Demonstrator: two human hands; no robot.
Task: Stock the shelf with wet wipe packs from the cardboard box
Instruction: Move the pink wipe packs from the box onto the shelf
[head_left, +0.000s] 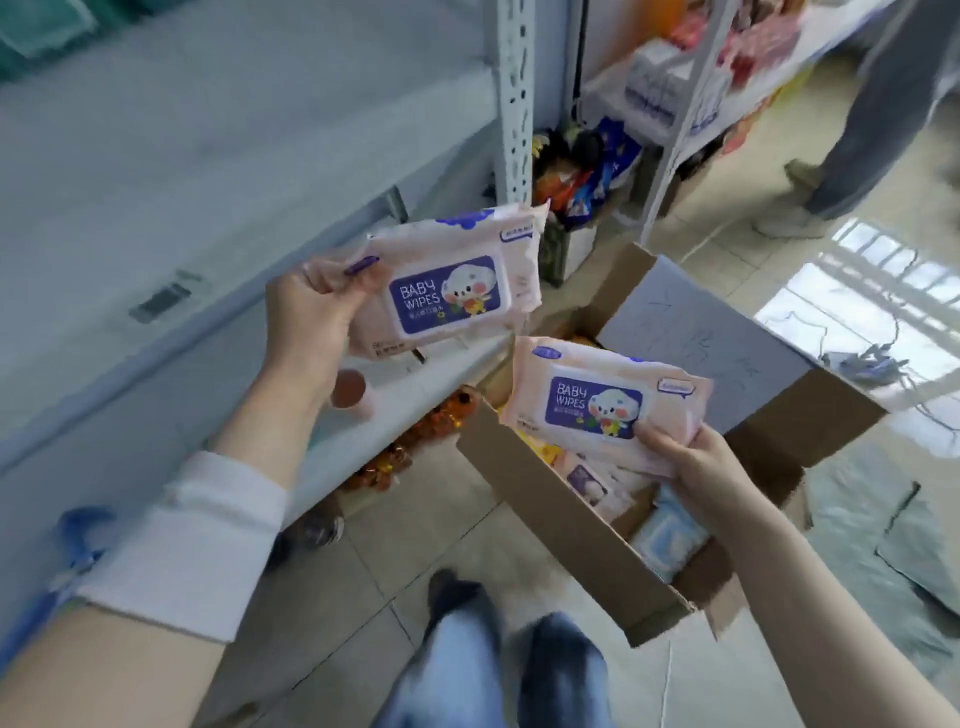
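Note:
My left hand (311, 322) grips a pink baby wipes pack (457, 280) by its left end, holding it up in front of the white shelf (156, 208). My right hand (711, 478) holds a second pink baby wipes pack (602, 400) by its lower right corner, just above the open cardboard box (571, 525). Inside the box lie more packs, pink ones (597, 483) and a pale blue one (670, 535). The box stands on the tiled floor to the right of the shelf.
A perforated white shelf upright (514, 98) rises behind the upper pack. Orange packets (410, 447) sit under the lowest shelf board. Another shelf unit (675, 88) with goods stands at the back. A person's legs (852, 130) are at top right. My own feet (509, 654) are below.

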